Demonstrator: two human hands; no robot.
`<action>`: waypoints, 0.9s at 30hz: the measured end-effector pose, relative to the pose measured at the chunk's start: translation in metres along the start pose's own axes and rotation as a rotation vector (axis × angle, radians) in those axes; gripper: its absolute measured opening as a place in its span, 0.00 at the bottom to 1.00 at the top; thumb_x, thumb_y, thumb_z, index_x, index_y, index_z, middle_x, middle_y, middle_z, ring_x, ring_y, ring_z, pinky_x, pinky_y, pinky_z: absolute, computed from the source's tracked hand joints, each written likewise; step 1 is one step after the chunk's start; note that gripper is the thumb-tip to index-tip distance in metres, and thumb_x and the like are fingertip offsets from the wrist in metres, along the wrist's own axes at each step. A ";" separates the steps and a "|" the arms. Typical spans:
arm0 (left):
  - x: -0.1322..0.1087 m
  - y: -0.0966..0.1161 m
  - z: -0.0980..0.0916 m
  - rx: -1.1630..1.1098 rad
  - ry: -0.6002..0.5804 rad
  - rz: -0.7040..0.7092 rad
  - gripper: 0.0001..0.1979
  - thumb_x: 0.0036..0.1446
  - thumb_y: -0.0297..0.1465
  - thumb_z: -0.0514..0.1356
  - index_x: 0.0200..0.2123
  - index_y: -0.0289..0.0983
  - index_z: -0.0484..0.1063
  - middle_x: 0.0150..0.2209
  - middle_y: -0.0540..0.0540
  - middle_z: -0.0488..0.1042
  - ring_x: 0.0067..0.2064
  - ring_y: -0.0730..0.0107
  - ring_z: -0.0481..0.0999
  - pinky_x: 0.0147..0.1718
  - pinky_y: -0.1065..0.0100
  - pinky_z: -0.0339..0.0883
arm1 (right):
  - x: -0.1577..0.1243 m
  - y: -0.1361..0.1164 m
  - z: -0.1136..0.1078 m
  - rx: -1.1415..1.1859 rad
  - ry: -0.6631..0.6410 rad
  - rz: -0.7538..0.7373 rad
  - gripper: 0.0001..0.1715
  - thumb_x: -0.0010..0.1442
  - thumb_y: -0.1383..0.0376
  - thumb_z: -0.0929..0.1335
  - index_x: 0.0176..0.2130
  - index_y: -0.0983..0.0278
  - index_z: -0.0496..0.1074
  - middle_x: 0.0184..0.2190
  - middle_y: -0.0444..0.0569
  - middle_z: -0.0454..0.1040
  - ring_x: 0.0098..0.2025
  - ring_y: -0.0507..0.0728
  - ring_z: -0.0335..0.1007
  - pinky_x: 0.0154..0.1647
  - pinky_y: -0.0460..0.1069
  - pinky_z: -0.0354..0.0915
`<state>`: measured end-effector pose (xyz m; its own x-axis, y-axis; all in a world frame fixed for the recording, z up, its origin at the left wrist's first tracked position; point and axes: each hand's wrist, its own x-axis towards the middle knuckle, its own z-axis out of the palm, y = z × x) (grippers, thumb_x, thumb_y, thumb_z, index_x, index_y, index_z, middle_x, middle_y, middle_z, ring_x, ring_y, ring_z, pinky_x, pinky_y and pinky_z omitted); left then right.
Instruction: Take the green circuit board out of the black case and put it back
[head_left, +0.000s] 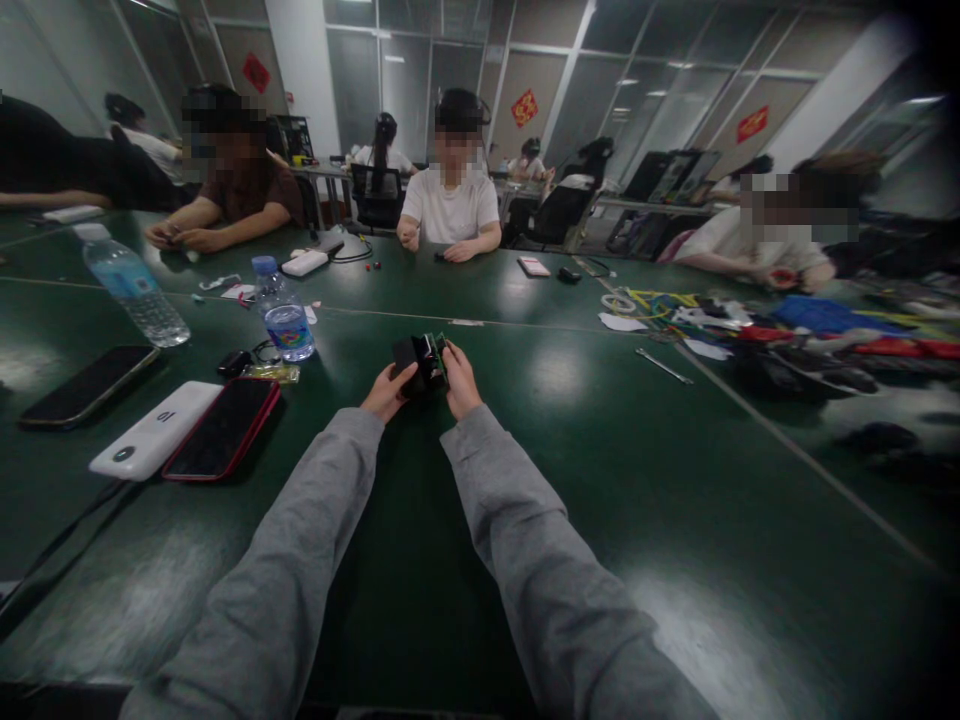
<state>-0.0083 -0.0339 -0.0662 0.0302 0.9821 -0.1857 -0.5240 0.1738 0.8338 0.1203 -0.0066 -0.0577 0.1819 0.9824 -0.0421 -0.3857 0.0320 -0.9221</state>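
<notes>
Over the middle of the dark green table [600, 440], my left hand [388, 391] is closed on a black case [407, 366], with the thumb lying across it. My right hand [460, 379] grips a green circuit board [440, 352] at its right edge. Case and board are side by side between the hands; whether they are joined cannot be made out. Small light and dark parts show in the gap between them. Both forearms are in grey sleeves.
Two water bottles [289, 318], a black phone [90, 385], a white power bank [157, 430] and a red-edged phone [223, 428] are at left. A wrench [664, 366] and tangled cables [667, 305] lie right. Several people sit beyond.
</notes>
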 end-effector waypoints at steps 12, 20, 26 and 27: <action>0.004 -0.003 -0.003 0.069 0.025 0.002 0.30 0.46 0.31 0.72 0.52 0.36 0.66 0.43 0.42 0.76 0.35 0.71 0.78 0.33 0.71 0.71 | -0.008 0.003 0.005 -0.350 -0.110 -0.149 0.31 0.61 0.55 0.66 0.62 0.57 0.61 0.53 0.51 0.73 0.57 0.57 0.67 0.61 0.56 0.62; 0.004 -0.002 -0.009 -0.006 0.015 -0.054 0.20 0.52 0.27 0.68 0.48 0.35 0.67 0.26 0.53 0.72 0.22 0.80 0.70 0.23 0.75 0.65 | -0.020 0.003 0.011 -0.872 -0.342 -0.188 0.47 0.64 0.53 0.63 0.70 0.71 0.40 0.65 0.68 0.54 0.70 0.67 0.47 0.68 0.64 0.45; 0.000 -0.001 -0.007 -0.090 -0.016 -0.058 0.19 0.48 0.28 0.70 0.42 0.37 0.68 0.26 0.54 0.73 0.22 0.79 0.71 0.24 0.75 0.65 | -0.025 -0.008 0.012 -0.967 -0.434 -0.220 0.47 0.66 0.54 0.61 0.71 0.71 0.34 0.63 0.71 0.55 0.67 0.69 0.54 0.66 0.65 0.49; 0.001 -0.001 -0.007 -0.109 -0.022 -0.056 0.19 0.48 0.29 0.71 0.41 0.37 0.68 0.27 0.53 0.73 0.23 0.79 0.71 0.25 0.75 0.66 | -0.025 -0.010 0.012 -0.985 -0.438 -0.225 0.47 0.66 0.55 0.61 0.71 0.71 0.35 0.62 0.71 0.56 0.66 0.70 0.55 0.65 0.65 0.50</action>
<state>-0.0133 -0.0340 -0.0711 0.0800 0.9728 -0.2176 -0.6101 0.2204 0.7611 0.1086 -0.0291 -0.0430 -0.2542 0.9589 0.1262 0.5417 0.2493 -0.8027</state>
